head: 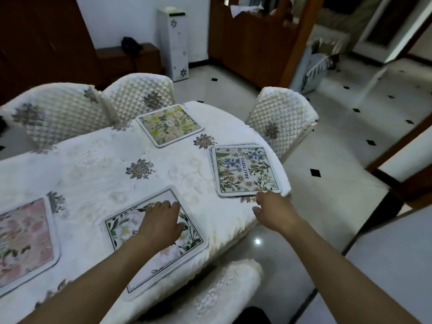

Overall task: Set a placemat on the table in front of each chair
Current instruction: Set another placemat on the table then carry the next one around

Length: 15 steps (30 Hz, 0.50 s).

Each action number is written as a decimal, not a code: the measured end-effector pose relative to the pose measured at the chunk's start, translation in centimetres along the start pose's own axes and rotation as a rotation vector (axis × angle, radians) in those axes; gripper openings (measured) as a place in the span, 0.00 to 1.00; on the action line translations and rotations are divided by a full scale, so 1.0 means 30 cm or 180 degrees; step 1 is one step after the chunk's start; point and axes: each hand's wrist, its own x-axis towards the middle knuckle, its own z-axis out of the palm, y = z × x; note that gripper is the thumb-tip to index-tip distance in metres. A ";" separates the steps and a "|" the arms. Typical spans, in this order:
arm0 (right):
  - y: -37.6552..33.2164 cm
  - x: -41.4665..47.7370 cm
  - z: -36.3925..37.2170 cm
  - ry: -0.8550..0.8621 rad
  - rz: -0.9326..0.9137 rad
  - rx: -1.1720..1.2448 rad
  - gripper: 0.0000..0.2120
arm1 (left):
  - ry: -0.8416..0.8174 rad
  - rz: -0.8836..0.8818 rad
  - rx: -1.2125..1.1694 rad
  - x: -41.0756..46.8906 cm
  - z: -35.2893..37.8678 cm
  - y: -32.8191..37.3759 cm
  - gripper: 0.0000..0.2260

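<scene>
A white-flower placemat (pixel 168 258) lies near the table's front edge, and my left hand (pixel 159 220) rests flat on it with fingers spread. My right hand (pixel 271 211) reaches to the near edge of a stack of placemats (pixel 243 170); its top mat reads "BEAUTIFUL". The fingers touch the stack's near corner, and I cannot tell if they grip it. A yellow-green floral placemat (pixel 169 125) lies at the far side by a chair. A pink floral placemat (pixel 23 237) lies at the left.
The oval table (pixel 93 164) wears a white embroidered cloth. Quilted white chairs stand at the far left (pixel 58 113), far middle (pixel 138 97), right (pixel 280 118) and near front (pixel 224 291). Shiny tiled floor (pixel 339 206) lies to the right, wooden cabinets behind.
</scene>
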 end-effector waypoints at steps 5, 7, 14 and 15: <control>0.170 0.201 0.020 -0.0176 -0.0229 -0.0134 0.10 | 0.0084 -0.0225 0.0050 0.129 0.022 0.115 0.15; 0.227 0.302 0.024 -0.0210 -0.0394 -0.0163 0.10 | 0.0117 -0.0430 0.0014 0.170 0.033 0.156 0.13; 0.358 0.596 -0.028 -0.0569 -0.1286 -0.0209 0.10 | 0.0052 -0.1389 -0.0035 0.274 0.035 0.383 0.15; 0.357 0.609 -0.033 -0.0602 -0.1310 -0.0226 0.11 | 0.0076 -0.1436 -0.0065 0.277 0.029 0.395 0.15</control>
